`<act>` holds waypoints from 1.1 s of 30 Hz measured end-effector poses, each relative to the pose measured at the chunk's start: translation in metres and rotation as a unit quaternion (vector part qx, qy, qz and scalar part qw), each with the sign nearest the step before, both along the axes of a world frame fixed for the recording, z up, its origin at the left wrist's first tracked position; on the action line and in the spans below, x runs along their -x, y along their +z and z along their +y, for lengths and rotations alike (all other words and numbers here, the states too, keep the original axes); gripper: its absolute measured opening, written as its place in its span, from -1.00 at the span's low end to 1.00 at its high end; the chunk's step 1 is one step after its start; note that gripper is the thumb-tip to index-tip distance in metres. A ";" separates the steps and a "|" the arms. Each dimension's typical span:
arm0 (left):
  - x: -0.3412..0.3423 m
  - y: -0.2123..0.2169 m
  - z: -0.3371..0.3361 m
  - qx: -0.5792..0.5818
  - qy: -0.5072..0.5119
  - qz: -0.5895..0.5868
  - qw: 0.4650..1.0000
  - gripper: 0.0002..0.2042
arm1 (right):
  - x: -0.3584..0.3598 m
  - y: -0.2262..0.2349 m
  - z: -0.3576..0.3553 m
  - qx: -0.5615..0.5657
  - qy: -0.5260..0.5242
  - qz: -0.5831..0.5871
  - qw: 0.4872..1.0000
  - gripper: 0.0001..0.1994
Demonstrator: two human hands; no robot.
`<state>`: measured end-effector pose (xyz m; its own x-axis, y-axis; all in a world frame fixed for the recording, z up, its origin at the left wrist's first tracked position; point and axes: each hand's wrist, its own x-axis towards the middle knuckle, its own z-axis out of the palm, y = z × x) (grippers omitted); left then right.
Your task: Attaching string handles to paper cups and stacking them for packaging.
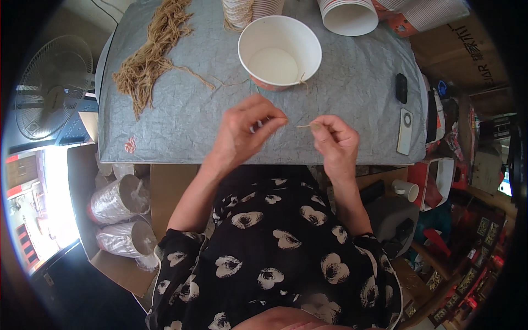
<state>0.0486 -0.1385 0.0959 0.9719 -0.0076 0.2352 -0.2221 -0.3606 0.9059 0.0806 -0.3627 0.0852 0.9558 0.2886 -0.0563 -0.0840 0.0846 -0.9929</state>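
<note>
Above the near part of the table, my right hand point(336, 140) is closed in a pinch on a short piece of tan twine point(303, 126), whose end sticks out toward the left. My left hand point(245, 129) faces it, thumb and forefinger pressed together; whatever they hold is too small to make out. A gap separates the two hands. Just beyond them stands a white paper bucket point(272, 63), its open top showing a bare inside. A bit of tan twine hangs at its right rim. Farther left lies a loose bundle of tan twine point(147, 63), one strand trailing toward the bucket.
Behind the bucket is a cup stack point(267, 8) with twine against it. More stacked paper buckets point(349, 16) lie at the far right. A black object point(401, 88) and a white phone-like device point(405, 131) rest near the right edge. A fan point(54, 88) stands left.
</note>
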 end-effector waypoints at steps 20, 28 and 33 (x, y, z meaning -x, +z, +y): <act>-0.044 0.055 0.050 -0.355 -0.081 -0.011 0.931 -0.43 | -0.066 0.067 0.008 -0.027 0.037 -0.124 0.991 -0.88; -0.035 0.007 0.036 -0.388 -0.073 -0.128 0.910 -0.80 | -0.075 0.034 0.027 0.119 0.164 -0.098 0.974 -0.89; 0.014 -0.009 0.021 -0.319 -0.054 -0.090 0.942 -0.64 | -0.071 0.031 0.024 0.232 0.234 -0.142 0.934 -0.90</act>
<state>0.0349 -0.1174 0.0870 0.9022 -0.2992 0.3107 -0.4178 -0.7855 0.4565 0.1513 -0.3382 0.1165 0.7272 0.6850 -0.0432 0.2672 -0.3405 -0.9015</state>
